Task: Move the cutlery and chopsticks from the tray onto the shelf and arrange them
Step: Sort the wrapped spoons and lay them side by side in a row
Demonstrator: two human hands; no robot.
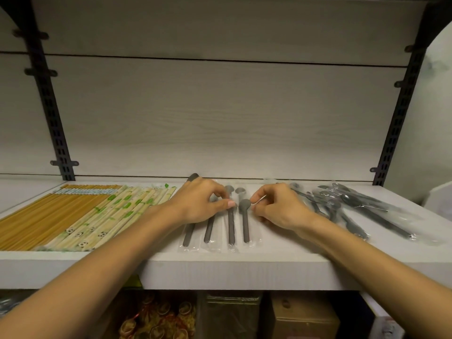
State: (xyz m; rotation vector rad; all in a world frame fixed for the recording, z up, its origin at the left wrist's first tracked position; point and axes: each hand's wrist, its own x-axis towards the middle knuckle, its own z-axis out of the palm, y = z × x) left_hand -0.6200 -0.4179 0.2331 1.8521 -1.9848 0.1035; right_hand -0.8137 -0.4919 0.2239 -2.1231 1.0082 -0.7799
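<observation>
Left hand (198,201): fingers curled, pinching the wrapper of a grey spoon in the middle row.
Right hand (281,206): thumb and forefinger nipping the clear wrapper edge beside the rightmost spoon's bowl.
Wrapped grey spoons (231,225): four side by side, handles toward the shelf's front edge.
Loose cutlery pile (354,209): at three o'clock of the hands, fanned untidily.
Chopsticks (73,216): at nine o'clock, packed in rows.
Shelf (244,270): bare strip along the front lip; bare back panel at twelve o'clock.
</observation>
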